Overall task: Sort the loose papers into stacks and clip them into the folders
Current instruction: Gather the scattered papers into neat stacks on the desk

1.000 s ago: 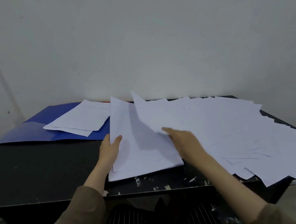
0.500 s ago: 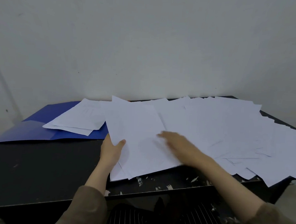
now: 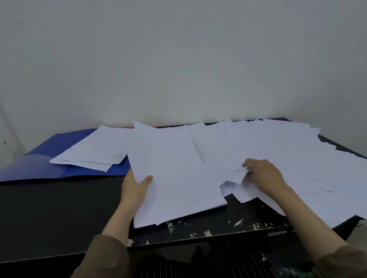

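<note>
A stack of white sheets (image 3: pixel 176 177) lies at the front middle of the black table (image 3: pixel 45 212). My left hand (image 3: pixel 135 189) grips its left edge, thumb on top. To the right, a wide spread of loose white papers (image 3: pixel 306 159) covers the table. My right hand (image 3: pixel 262 176) pinches the near corner of one loose sheet (image 3: pixel 234 178) and lifts it slightly. An open blue folder (image 3: pixel 55 150) lies at the back left with a few white sheets (image 3: pixel 96 150) on it.
A white wall rises right behind the table. The loose papers overhang the table's right front edge. The table's front edge shows chipped paint (image 3: pixel 204 232). My lap in striped cloth (image 3: pixel 191 274) is below it.
The sheet my right hand carried now lies flat on the front stack. My right hand has moved right and taken hold of another loose sheet. My left hand stays on the stack's edge.
</note>
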